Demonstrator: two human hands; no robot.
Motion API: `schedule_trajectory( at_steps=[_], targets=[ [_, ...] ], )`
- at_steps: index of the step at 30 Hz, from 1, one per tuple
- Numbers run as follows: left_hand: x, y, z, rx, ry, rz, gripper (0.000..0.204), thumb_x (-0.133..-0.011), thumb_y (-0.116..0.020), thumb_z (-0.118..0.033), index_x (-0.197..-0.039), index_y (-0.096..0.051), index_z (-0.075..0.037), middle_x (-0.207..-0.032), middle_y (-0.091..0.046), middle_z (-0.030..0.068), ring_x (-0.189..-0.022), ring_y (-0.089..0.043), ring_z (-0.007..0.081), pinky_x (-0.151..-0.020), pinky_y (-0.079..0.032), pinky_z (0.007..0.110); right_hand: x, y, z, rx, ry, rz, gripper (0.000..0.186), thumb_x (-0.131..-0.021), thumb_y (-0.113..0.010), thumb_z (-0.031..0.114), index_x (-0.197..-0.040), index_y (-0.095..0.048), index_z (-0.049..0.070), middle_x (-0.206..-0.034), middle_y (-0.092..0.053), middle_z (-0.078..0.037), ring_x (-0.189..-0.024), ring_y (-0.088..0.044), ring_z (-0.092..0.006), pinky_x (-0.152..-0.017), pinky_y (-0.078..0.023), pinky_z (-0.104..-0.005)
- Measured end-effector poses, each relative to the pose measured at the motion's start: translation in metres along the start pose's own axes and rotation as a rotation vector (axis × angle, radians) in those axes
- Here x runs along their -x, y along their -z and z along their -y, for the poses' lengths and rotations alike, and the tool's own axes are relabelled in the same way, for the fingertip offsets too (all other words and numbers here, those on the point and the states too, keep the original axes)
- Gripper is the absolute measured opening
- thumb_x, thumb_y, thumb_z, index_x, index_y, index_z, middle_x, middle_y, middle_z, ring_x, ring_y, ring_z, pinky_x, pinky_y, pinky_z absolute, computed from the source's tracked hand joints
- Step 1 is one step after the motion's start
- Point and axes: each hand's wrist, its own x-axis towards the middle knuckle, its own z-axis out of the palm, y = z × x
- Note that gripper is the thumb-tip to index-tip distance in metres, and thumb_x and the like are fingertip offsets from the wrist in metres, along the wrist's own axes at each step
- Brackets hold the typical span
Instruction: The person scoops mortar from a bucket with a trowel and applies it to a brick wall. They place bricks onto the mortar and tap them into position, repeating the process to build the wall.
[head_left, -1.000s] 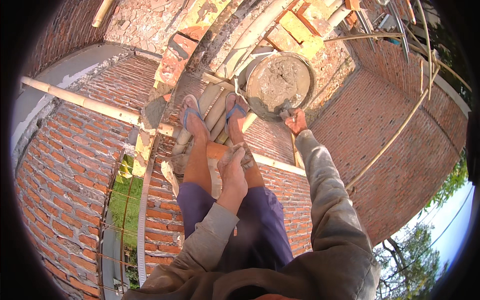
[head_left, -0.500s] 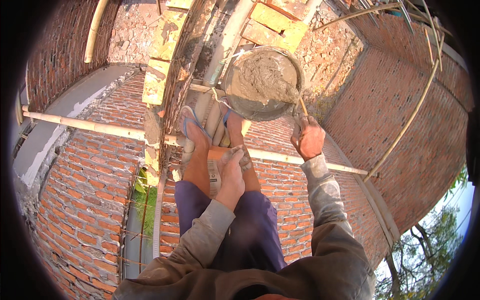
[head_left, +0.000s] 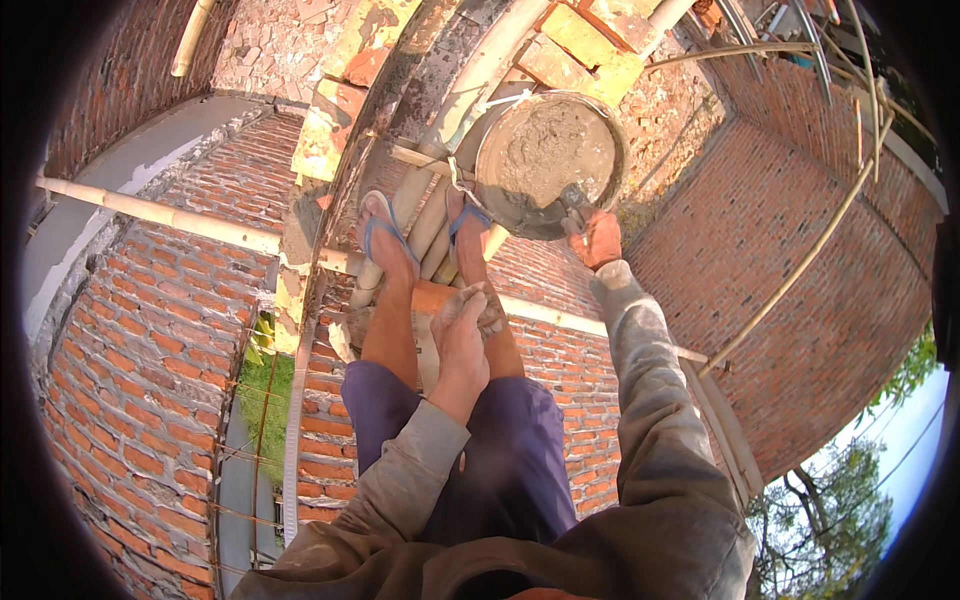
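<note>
A round bucket (head_left: 617,150) of wet grey mortar (head_left: 550,140) stands beyond my feet, on bamboo poles. My right hand (head_left: 595,240) is at the bucket's near right rim, closed round a trowel (head_left: 573,197). The trowel dips into the mortar, so its blade is mostly hidden. Above my shins, my left hand (head_left: 460,335) is closed, with mortar smears on the fingers. Whether anything is inside it I cannot make out. Both feet, in blue flip-flops (head_left: 385,232), rest on the bamboo poles (head_left: 425,225).
Yellow-faced bricks (head_left: 580,45) lie beyond the bucket. A part-built brick wall (head_left: 330,125) runs along my left. A horizontal bamboo pole (head_left: 170,212) crosses below my feet. Brick walls (head_left: 740,270) drop away on both sides. A slanting bamboo pole (head_left: 810,265) stands at right.
My right hand has moved left to the bucket rim, and the trowel now reaches into the mortar. My left hand stays closed in nearly the same place. The whole view has shifted slightly.
</note>
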Motion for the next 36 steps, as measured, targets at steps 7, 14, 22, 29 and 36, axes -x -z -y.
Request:
schedule_trajectory(
  at_steps=[7, 14, 22, 29, 36],
  targets=[
    [-0.001, 0.005, 0.002, -0.027, -0.001, -0.048, 0.023, -0.103, -0.067, -0.014, -0.122, -0.069, -0.003, -0.103, -0.069, 0.0031, -0.088, -0.068, 0.0135, -0.076, -0.056, 0.03, 0.063, -0.002, -0.077, -0.169, 0.312, -0.368, 0.036, -0.081, -0.084, 0.028, -0.097, -0.066, 0.001, -0.079, -0.063, -0.012, -0.071, -0.063, -0.026, -0.067, -0.05, -0.0381],
    [0.004, -0.004, -0.004, 0.0, 0.003, -0.039, 0.025, -0.102, -0.067, -0.013, -0.124, -0.07, -0.001, -0.101, -0.069, 0.0039, -0.086, -0.068, 0.0124, -0.075, -0.057, 0.03, 0.06, 0.081, -0.057, 0.014, 0.036, -0.132, 0.025, -0.083, -0.085, 0.012, -0.097, -0.067, 0.0, -0.082, -0.066, -0.011, -0.075, -0.065, -0.0184, -0.066, -0.051, -0.0359],
    [-0.02, 0.017, 0.013, 0.187, -0.04, -0.164, 0.019, -0.098, -0.069, -0.011, -0.114, -0.071, -0.001, -0.097, -0.069, 0.0046, -0.084, -0.068, 0.0138, -0.073, -0.056, 0.03, 0.063, 0.194, 0.136, 0.234, 0.6, 0.014, 0.021, -0.09, -0.08, 0.017, -0.095, -0.072, -0.002, -0.067, -0.062, -0.016, -0.055, -0.056, -0.0367, -0.056, -0.047, -0.0421],
    [-0.16, 0.062, -0.03, 1.247, 0.005, -0.077, 0.025, -0.101, -0.063, -0.025, -0.12, -0.065, -0.01, -0.108, -0.066, 0.0073, -0.099, -0.067, 0.0251, -0.09, -0.055, 0.043, 0.0, 0.153, 0.329, 0.414, 0.849, 0.308, 0.023, -0.084, -0.084, 0.017, -0.097, -0.075, 0.0, -0.075, -0.069, -0.016, -0.062, -0.065, -0.0359, -0.058, -0.049, -0.0438],
    [-0.268, 0.101, -0.105, 1.882, -0.244, -0.073, 0.035, -0.107, -0.049, -0.042, -0.123, -0.059, -0.012, -0.118, -0.061, 0.0075, -0.109, -0.058, 0.0292, -0.102, -0.044, 0.062, -0.088, 0.03, 0.481, 0.582, 1.36, 0.437, 0.025, -0.085, -0.083, 0.019, -0.101, -0.078, 0.001, -0.082, -0.07, -0.019, -0.064, -0.066, -0.0371, -0.061, -0.051, -0.0463]
  ],
)
